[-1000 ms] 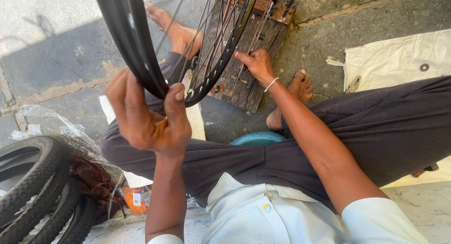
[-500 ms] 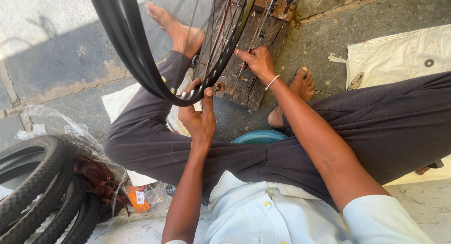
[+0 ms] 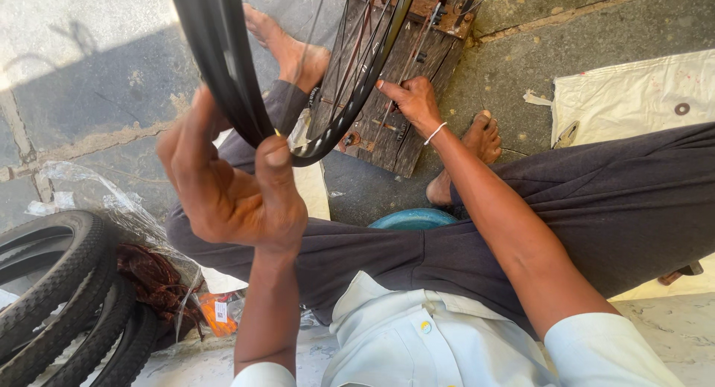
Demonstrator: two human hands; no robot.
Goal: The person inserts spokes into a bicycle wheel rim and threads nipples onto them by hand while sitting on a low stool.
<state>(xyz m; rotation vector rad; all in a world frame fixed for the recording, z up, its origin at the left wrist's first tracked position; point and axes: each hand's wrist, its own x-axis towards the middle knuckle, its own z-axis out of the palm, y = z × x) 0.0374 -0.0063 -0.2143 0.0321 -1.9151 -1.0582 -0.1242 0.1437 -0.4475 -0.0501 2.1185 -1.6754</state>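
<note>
I see the left hand (image 3: pixel 227 197), centre left of the frame, closed around the black tyre (image 3: pixel 220 67), thumb pressed on its edge. The right hand (image 3: pixel 410 100), upper centre, rests half-open with fingertips on the wheel rim (image 3: pixel 357 104) above the wooden stand (image 3: pixel 402 126).

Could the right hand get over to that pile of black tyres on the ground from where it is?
Probably not easily. The right hand rests at the wheel's spokes, while the tyres lie on the far left side. The left arm, the raised rim and the person's lap stand between them.
</note>
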